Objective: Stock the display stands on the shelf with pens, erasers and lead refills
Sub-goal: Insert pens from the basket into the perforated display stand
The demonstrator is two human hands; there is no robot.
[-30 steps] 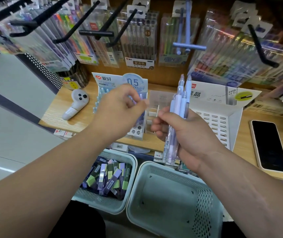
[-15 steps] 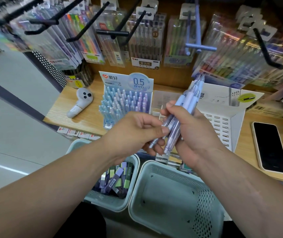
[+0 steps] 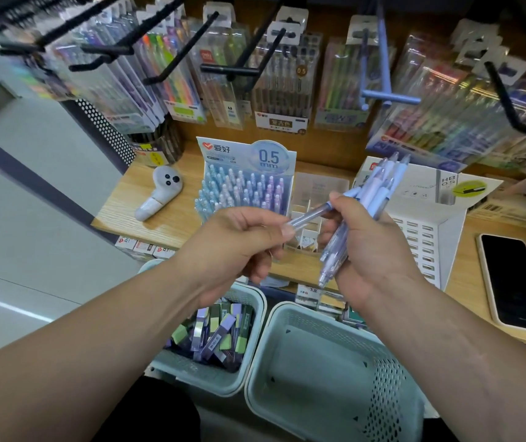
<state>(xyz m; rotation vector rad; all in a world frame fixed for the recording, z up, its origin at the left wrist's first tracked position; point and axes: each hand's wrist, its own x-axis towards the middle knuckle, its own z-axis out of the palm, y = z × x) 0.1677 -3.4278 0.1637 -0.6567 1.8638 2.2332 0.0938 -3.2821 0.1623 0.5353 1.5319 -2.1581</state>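
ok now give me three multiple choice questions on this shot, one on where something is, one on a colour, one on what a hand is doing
1. Where is the phone?
A. in a basket
B. flat on the shelf, far right
C. hanging on a hook

2. What colour are the pens in the 0.5 mm stand?
A. pale blue to purple
B. red and black
C. bright yellow

3. What is the left hand doing?
A. resting flat on the shelf
B. holding the phone
C. pinching one pen next to the bunch in the right hand

Answers: 1 B, the phone lies screen up on the wood at the right. 2 A, the rows run from light blue to lilac. 3 C, its thumb clamps a clear barrel whose far end reaches the right hand.
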